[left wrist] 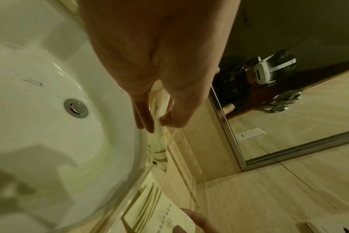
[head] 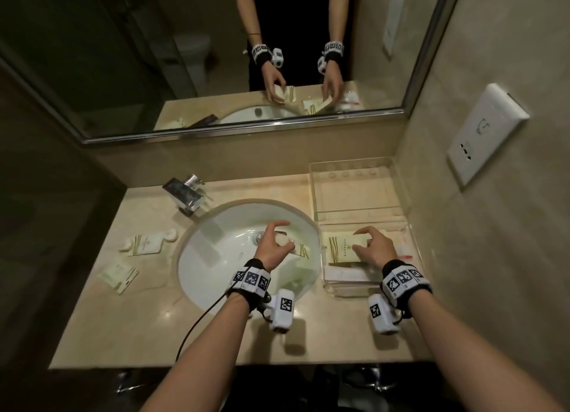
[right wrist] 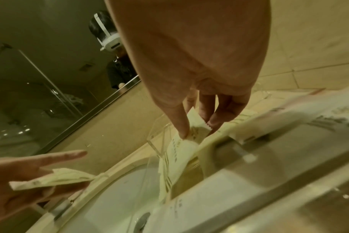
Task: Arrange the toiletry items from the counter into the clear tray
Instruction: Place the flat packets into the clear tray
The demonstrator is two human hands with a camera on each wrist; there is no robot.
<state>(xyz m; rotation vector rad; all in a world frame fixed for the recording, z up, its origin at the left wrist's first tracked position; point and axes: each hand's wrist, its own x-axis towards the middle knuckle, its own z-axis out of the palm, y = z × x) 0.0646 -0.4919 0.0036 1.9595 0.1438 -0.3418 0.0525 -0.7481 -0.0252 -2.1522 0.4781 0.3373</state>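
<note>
Here our right hand (head: pixel 374 248) pinches a cream packet (head: pixel 344 246) inside the near half of the clear tray (head: pixel 359 192) at 3 o'clock on the bench (head: pixel 148 319), while our left hand (head: pixel 274 245) pinches a second sachet (head: pixel 300 251) over the sink (head: pixel 216 251). The right wrist view alone shows thumb and fingertips (right wrist: pixel 213 124) meeting on the packet's serrated edge. Only the head view shows two more sachets (head: pixel 145 243) at 9 o'clock.

Head view high, facing down at sink (head: pixel 246 251), wrist views close (sharing its basin)
</note>
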